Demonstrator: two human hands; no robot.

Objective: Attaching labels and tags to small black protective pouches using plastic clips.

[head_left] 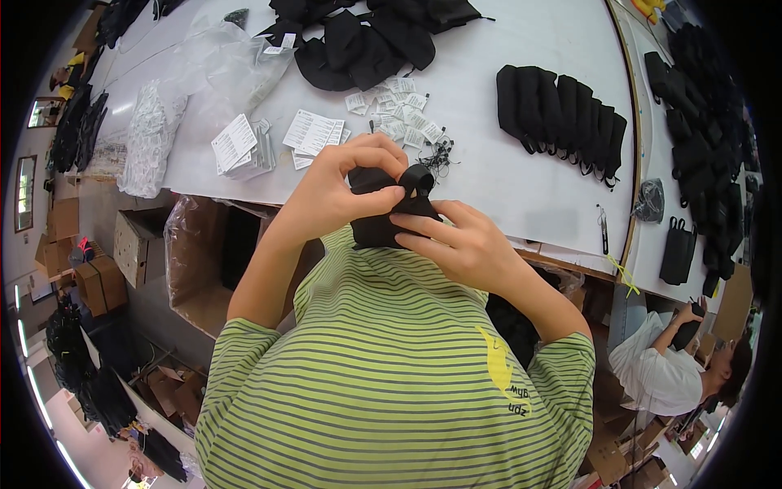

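Close to my body, at the table's front edge, I hold a small black fabric pouch point(376, 231) with a strap loop point(417, 178) standing up at its top. My left hand point(356, 181) is closed on its upper left part, thumb and forefinger bent together beside the loop. My right hand point(460, 243) grips the pouch from the right, its fingers laid across the front. The fingers hide much of the pouch. Just beyond lie a loose heap of white printed tags point(399, 110) and a tangle of thin black cords point(440, 156).
Stacks of white cards point(314, 134) and clear plastic bags point(232, 61) lie at the left of the white table point(464, 106). Black fabric pieces point(358, 45) are heaped at the back. A row of black pouches point(562, 118) lies right. A co-worker point(668, 367) sits at the far right.
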